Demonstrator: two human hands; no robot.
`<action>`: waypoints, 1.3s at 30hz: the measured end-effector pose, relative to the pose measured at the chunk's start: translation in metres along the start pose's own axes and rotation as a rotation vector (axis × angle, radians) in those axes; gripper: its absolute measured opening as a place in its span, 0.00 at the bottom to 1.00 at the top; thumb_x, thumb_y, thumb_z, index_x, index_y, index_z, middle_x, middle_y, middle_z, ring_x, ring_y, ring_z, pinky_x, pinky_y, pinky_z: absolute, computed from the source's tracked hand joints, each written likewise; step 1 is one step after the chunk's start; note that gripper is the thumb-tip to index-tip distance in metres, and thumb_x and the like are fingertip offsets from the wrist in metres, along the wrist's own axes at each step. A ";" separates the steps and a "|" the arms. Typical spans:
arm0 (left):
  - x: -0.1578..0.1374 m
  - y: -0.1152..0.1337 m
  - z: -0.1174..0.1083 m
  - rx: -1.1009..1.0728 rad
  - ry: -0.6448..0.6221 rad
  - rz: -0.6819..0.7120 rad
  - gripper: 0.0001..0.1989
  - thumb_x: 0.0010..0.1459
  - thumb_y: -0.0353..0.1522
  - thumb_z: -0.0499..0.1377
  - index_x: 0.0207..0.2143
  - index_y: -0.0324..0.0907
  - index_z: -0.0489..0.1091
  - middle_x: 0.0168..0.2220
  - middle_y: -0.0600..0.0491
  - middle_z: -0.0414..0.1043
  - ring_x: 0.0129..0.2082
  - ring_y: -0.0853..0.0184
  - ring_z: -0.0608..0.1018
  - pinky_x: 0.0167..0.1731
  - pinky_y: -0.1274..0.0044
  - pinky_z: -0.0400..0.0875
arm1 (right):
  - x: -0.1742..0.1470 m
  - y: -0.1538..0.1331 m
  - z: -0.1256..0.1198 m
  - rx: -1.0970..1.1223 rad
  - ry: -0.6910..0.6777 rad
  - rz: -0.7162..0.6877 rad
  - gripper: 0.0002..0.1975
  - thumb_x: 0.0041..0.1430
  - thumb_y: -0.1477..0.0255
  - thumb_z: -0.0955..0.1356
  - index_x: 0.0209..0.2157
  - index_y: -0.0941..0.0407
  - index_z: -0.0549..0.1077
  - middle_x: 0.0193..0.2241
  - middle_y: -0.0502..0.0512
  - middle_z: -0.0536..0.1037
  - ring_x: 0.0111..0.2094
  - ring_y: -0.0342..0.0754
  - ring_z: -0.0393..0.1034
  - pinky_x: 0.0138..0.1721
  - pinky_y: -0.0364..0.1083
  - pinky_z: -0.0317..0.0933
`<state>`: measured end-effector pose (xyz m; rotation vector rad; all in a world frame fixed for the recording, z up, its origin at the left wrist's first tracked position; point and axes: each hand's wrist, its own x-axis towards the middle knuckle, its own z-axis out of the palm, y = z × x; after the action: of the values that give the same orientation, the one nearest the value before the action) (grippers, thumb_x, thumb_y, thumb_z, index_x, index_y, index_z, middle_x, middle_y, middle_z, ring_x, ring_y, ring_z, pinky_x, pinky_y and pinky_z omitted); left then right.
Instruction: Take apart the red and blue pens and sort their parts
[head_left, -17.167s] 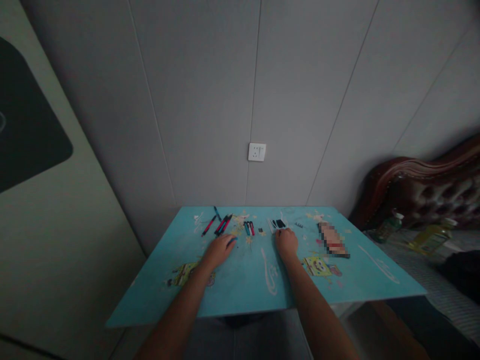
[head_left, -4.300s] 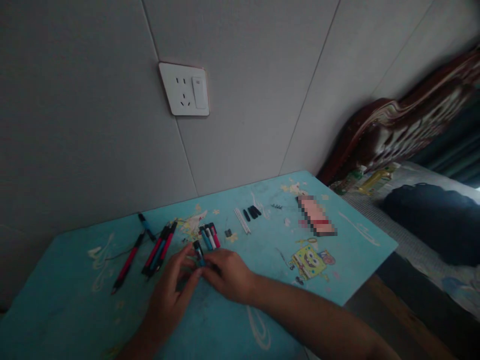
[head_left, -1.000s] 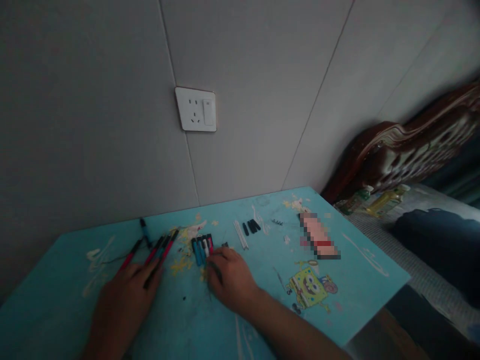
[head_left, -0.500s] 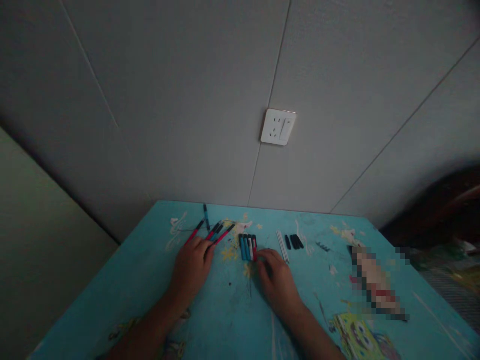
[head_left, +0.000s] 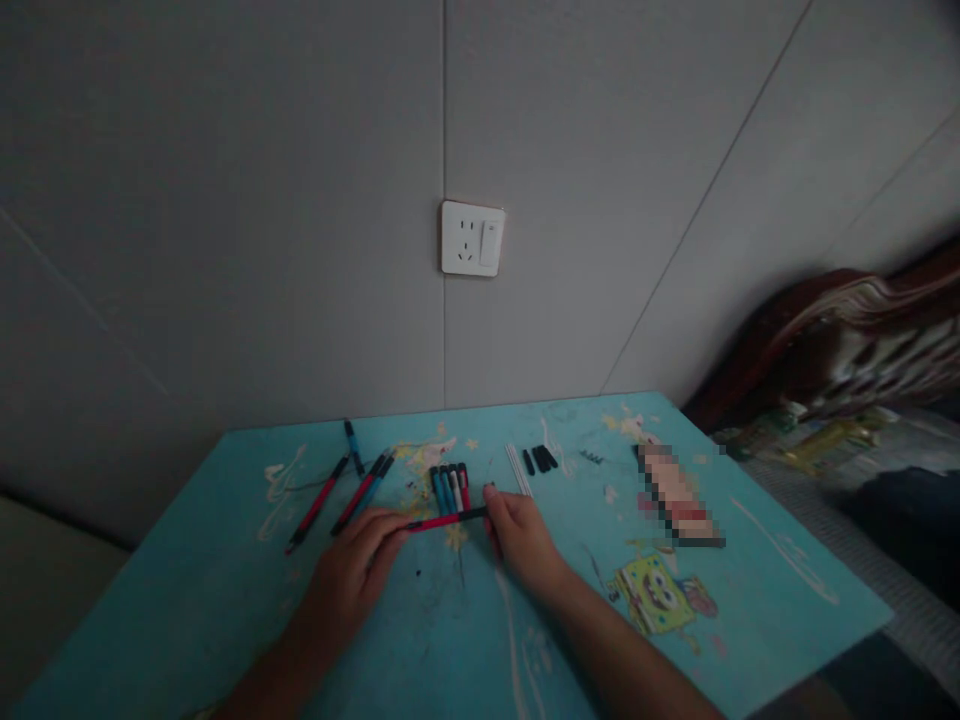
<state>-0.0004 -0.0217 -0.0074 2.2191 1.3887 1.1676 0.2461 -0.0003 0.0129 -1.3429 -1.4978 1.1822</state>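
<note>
A red pen with black ends point(head_left: 442, 522) lies level between my two hands, a little above the blue table point(head_left: 420, 650). My left hand point(head_left: 364, 555) pinches its left end, and the fingers of my right hand point(head_left: 521, 530) close on its black right end. Just behind the pen is a neat row of short blue, white and red pen barrels point(head_left: 450, 488) with dark tops. Left of the row lie a red pen point(head_left: 319, 505), a blue pen point(head_left: 352, 447) and a red-and-blue pair of pens point(head_left: 364, 493), partly hidden by my left hand.
Thin white rods point(head_left: 517, 468), several short black pieces point(head_left: 544, 459) and small dark springs point(head_left: 591, 457) lie right of the row. A blurred-out flat object point(head_left: 679, 495) rests farther right. Behind the table stands a grey wall with a socket point(head_left: 472, 238); a carved wooden headboard point(head_left: 840, 330) is at right.
My left hand has brought a red pen from the pile rightward, in front of the row. My right hand has left the row and taken the pen's other end. The view has turned right.
</note>
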 end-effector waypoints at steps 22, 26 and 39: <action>0.005 0.002 0.003 -0.382 -0.161 -0.568 0.25 0.59 0.51 0.54 0.44 0.41 0.72 0.19 0.59 0.63 0.20 0.67 0.68 0.21 0.78 0.62 | 0.005 -0.005 -0.016 -0.124 0.015 -0.244 0.12 0.64 0.67 0.64 0.36 0.57 0.78 0.30 0.52 0.78 0.31 0.44 0.69 0.34 0.42 0.61; 0.006 0.006 0.003 -0.391 -0.155 -0.582 0.24 0.58 0.51 0.55 0.41 0.41 0.72 0.20 0.58 0.63 0.19 0.68 0.67 0.20 0.79 0.61 | 0.007 -0.001 -0.016 -0.088 0.071 -0.320 0.08 0.59 0.71 0.68 0.39 0.56 0.77 0.36 0.54 0.78 0.36 0.45 0.71 0.40 0.44 0.63; 0.004 -0.001 0.007 -0.561 -0.086 -0.669 0.22 0.57 0.51 0.56 0.40 0.41 0.71 0.22 0.59 0.62 0.20 0.72 0.65 0.18 0.82 0.58 | 0.014 -0.001 -0.028 -0.006 0.140 -0.226 0.12 0.61 0.63 0.68 0.39 0.57 0.77 0.28 0.53 0.77 0.28 0.45 0.70 0.32 0.43 0.64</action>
<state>0.0052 -0.0173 -0.0104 1.2627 1.3831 1.0211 0.2704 0.0168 0.0208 -1.1991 -1.5078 0.9232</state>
